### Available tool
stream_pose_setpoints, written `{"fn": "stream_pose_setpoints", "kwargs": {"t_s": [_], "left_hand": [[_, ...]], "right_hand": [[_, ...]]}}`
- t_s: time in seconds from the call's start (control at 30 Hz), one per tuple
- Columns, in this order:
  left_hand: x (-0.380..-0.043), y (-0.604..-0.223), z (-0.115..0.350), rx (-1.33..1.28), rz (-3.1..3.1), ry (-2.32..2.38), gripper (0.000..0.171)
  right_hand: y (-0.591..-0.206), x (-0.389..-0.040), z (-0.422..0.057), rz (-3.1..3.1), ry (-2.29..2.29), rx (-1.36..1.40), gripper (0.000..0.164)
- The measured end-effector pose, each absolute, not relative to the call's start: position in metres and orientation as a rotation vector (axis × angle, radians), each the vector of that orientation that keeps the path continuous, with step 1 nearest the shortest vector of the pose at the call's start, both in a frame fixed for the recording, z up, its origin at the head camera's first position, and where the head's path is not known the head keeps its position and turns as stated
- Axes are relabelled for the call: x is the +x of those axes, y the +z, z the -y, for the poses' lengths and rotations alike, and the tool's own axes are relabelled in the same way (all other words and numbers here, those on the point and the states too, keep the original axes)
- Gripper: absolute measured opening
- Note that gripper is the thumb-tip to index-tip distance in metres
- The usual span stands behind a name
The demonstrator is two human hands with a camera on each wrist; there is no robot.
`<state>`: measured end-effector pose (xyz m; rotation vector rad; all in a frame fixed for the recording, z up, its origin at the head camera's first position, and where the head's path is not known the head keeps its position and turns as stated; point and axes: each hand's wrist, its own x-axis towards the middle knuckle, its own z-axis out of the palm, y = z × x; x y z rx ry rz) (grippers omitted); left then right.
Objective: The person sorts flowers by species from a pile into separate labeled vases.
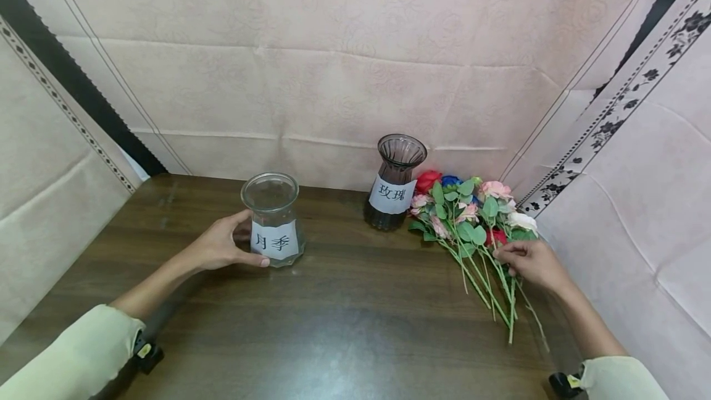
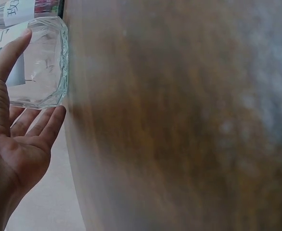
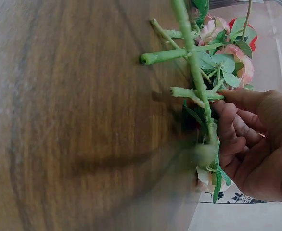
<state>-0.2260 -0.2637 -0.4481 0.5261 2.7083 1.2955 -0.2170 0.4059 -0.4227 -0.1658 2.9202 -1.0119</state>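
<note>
The grip of the right hand (image 1: 534,266) was pinching a green stem (image 3: 213,96) between thumb and finger, with the other fingers curled inward in my right wrist view. Which bloom that stem carried I could not tell. The bunch of flowers (image 1: 469,218) lay along the right side of the desk (image 1: 333,307), heads toward the far right corner, stalks slanting back toward the near edge. Among its leaves I made out red (image 1: 428,181), blue (image 1: 451,181), pink (image 1: 495,190) and white (image 1: 522,221) blooms.

At the left hand (image 1: 224,245) I had the grip around a clear vase (image 1: 272,217), thumb across the front at the lower corner of its white label (image 1: 274,238), fingers round its left side. The left wrist view showed me the fingertips by the glass near the base. That vase stood upright, left of the desk's middle and near the far edge; its label read 月季.

A dark vase (image 1: 396,173) stood upright close to the far edge, right of the middle, between the clear vase and the flowers. Its paper tag (image 1: 392,195) read 玫瑰, and the leftmost red bloom was just beside it.

Beyond the far edge I saw a pale, creased cloth (image 1: 333,91); past the desk's right side ran a dark floral border (image 1: 616,119). Each wrist wore a small black camera (image 1: 148,355) by a pale sleeve (image 1: 78,350).
</note>
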Motion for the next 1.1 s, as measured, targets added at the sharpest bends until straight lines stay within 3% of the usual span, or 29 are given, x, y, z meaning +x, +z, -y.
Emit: {"fn": "stream_pose_setpoints", "kwargs": {"t_s": [0.57, 0.87, 1.1], "left_hand": [[-0.227, -0.447, 0.263, 0.561, -2.706, 1.284, 0.107], [-0.227, -0.446, 0.262, 0.573, -2.682, 1.306, 0.106], [-0.228, -0.445, 0.262, 0.574, -2.655, 1.326, 0.109]], "right_hand": [[-0.413, -0.218, -0.395, -2.931, -0.926, -0.214, 0.031], [-0.417, -0.221, -0.384, -2.911, -0.921, -0.357, 0.019], [-0.417, -0.22, -0.376, -2.975, -0.824, -0.336, 0.024]]}}
